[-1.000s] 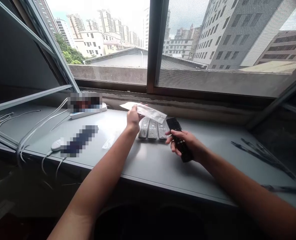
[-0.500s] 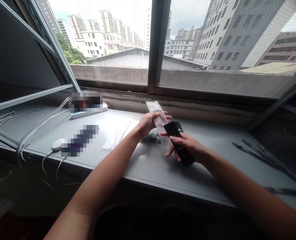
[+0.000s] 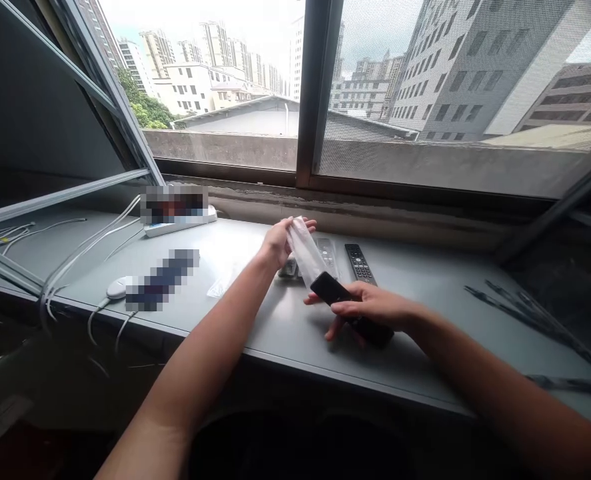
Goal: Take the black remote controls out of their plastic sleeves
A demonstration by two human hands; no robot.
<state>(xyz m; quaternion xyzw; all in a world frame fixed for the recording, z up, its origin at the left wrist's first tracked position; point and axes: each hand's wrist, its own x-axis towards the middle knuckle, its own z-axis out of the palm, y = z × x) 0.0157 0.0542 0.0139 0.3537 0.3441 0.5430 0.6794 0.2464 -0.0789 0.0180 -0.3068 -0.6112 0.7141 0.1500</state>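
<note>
My left hand (image 3: 280, 241) grips a narrow clear plastic bag (image 3: 306, 250) near its far end. The bag slants down toward me, its lower end beside the tip of a black remote control (image 3: 331, 291). That remote lies in my right hand (image 3: 360, 307), thumb on top and fingers beneath. Whether the remote's tip is inside the bag I cannot tell. Behind the right hand a second black remote control (image 3: 359, 261) with many buttons lies on the table. Past the held bag, partly covered by it, lie remotes in clear wrapping (image 3: 328, 252).
More clear plastic bags (image 3: 221, 285) lie left of my left forearm. A white power strip (image 3: 180, 223), white cables (image 3: 82, 250) and a round white charger (image 3: 119, 287) occupy the table's left side. Dark rods (image 3: 525, 317) lie at the right. The table's front edge (image 3: 325, 373) runs close to me.
My left hand has moved left and slightly down with the bag. My right hand has lowered the remote toward me and left, uncovering the second remote and the wrapped ones.
</note>
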